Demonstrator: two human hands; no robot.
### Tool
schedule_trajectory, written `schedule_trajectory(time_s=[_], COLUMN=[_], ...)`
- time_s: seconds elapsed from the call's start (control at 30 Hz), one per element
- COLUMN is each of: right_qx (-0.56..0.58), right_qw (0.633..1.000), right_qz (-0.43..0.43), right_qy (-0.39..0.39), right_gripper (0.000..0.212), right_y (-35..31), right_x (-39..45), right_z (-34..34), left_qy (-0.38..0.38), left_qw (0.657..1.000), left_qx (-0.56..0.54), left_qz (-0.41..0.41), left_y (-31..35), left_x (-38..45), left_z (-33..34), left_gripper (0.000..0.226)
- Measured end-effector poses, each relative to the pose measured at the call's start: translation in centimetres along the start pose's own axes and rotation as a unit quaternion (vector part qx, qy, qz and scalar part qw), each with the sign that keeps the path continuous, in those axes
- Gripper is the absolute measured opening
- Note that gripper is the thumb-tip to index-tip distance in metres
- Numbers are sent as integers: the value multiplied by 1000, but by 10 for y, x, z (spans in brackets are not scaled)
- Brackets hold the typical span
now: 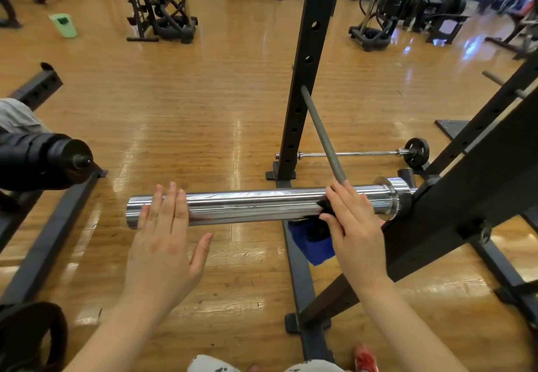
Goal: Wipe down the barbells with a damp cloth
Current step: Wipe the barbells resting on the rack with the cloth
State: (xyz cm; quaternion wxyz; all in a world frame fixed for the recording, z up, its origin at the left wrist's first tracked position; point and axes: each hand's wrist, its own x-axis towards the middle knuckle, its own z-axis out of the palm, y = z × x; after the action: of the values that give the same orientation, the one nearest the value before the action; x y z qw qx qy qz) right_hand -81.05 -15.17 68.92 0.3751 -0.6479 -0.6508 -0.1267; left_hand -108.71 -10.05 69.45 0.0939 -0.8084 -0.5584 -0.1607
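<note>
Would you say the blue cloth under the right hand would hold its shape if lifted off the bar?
Probably not: the blue cloth hangs limp beneath the chrome sleeve, so it looks floppy and light. Held by the right hand, it should drape and follow the bar's curve.

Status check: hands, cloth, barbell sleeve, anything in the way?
Left hand open, flat on chrome barbell sleeve. Right hand holds blue cloth against sleeve near collar. Rack upright crowds right side.

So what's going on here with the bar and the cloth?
A person is wiping a chrome barbell sleeve resting on a black rack. The right hand holds a blue cloth against the sleeve near its collar. The left hand lies flat and open at the sleeve's free end.
</note>
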Motion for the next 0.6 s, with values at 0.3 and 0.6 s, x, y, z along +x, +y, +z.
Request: schedule_trajectory(time_s=[0.3, 0.6], right_qx=[-11, -57], right_qw=[999, 997], right_qz=[-39, 20], right_qy=[29, 38], right_gripper=[41, 36], right_y=[-24, -13], right_x=[4, 21], right_z=[24, 14], left_qy=[0, -14], left_qw=[1000, 1000], left_qx=[-10, -19], left_qz=[-2, -4], left_y=[0, 1], left_x=[-1, 0], left_z=[1, -1], left_gripper=[75, 75])
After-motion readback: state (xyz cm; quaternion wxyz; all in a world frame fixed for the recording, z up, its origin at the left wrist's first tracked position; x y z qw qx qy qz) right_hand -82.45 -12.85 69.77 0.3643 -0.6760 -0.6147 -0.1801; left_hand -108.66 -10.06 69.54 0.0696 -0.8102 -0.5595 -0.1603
